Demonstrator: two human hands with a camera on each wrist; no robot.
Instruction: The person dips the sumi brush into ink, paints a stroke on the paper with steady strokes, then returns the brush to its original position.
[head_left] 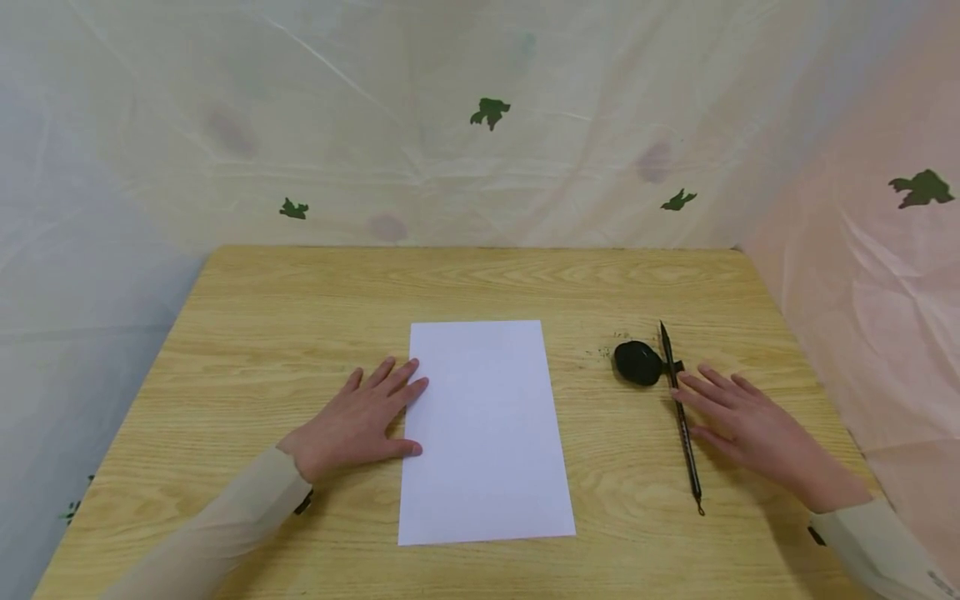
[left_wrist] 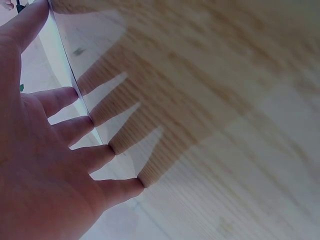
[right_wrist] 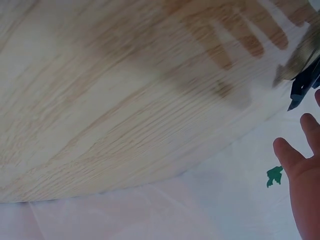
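A blank white sheet of paper [head_left: 487,433] lies upright in the middle of the wooden table. My left hand [head_left: 360,421] rests with spread fingers at its left edge, fingertips and thumb tip just over the margin. In the left wrist view those fingertips [left_wrist: 142,184] meet the table and paper edge. To the right lies a dark writing brush [head_left: 688,450] with a pointed tip and a hanging loop, its upper part across a small black piece [head_left: 678,367]. Loosely extended, my right hand [head_left: 750,429] hovers at the brush's right side, fingertips overlapping the shaft in the head view.
A glossy black rounded lump [head_left: 637,363] sits just left of the brush, with small dark marks on the wood nearby. Pale cloth [head_left: 375,167] with green bird-like shapes hangs behind the wooden table [head_left: 300,308] and along its sides.
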